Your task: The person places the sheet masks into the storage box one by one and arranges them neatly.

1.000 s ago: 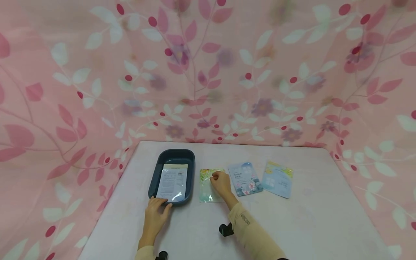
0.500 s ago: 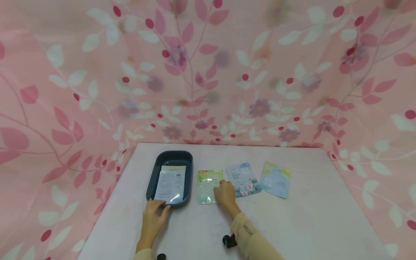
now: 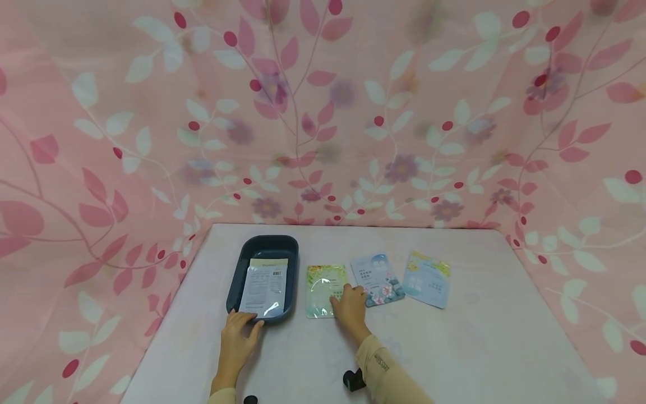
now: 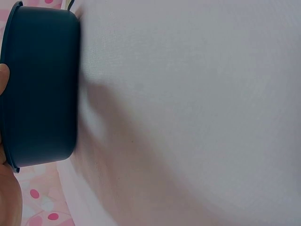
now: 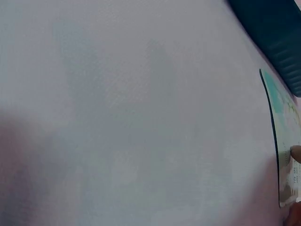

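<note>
My left hand (image 3: 235,342) holds the near rim of a dark blue plastic tray (image 3: 272,242), with the thumb outside it in the left wrist view. Inside the tray lies a sheet mask packet (image 3: 264,286), its printed white back facing up. My right hand (image 3: 351,308) pinches the right edge of a green sheet mask packet (image 3: 319,289) beside the tray; the thumb lies on its face, while the fingertips' undersides are hidden. In the right wrist view the edge of this packet looks slightly bowed.
To the right lie a blue floral sheet mask packet (image 3: 377,280) and a light blue one with a yellow top (image 3: 427,280), their edges close together. The white-covered table (image 3: 479,336) meets a pink floral cloth (image 3: 323,112) behind it.
My right hand has slid from the upper part of the green packet down to its lower right edge. My left hand stays at the tray rim. The head view has shifted slightly.
</note>
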Action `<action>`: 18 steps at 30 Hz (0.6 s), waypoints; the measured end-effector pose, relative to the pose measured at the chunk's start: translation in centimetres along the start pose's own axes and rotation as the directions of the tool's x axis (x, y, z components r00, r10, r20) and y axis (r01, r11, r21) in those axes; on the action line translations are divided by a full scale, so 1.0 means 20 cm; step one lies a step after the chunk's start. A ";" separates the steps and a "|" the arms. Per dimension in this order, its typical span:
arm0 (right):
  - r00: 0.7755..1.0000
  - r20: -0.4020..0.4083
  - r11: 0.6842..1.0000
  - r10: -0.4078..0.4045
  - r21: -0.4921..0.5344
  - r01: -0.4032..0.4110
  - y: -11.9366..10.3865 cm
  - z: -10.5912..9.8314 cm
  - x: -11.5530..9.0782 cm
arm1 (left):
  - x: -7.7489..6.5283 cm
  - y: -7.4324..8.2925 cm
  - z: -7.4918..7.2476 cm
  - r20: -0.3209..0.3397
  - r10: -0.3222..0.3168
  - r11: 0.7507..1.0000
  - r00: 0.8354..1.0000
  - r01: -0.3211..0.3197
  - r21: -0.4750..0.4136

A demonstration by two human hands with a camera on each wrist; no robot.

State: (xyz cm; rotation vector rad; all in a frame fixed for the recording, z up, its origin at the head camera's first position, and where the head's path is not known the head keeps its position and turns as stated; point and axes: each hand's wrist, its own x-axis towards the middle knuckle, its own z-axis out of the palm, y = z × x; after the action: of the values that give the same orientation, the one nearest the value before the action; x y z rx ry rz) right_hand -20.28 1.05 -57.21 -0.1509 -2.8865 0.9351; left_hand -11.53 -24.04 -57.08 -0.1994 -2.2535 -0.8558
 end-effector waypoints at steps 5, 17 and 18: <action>0.998 0.023 0.997 0.050 0.056 -0.052 0.00 -0.01 0.02 | 0.00 0.00 0.00 -0.005 0.017 1.000 1.000 -0.017 -0.009; 0.986 0.070 0.965 0.152 0.205 -0.163 0.02 -0.04 0.02 | -0.01 -0.01 0.00 0.012 0.001 1.000 1.000 -0.001 -0.020; 0.986 0.070 0.964 0.153 0.211 -0.165 0.03 -0.04 0.02 | -0.01 -0.01 0.00 0.012 0.001 1.000 1.000 0.000 -0.020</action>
State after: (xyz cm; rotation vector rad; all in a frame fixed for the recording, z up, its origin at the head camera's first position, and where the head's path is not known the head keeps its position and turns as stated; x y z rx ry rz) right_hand -20.58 2.10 -56.86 -0.3487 -2.8271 1.2919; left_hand -11.53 -24.13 -57.35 -0.2152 -2.2567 -0.8799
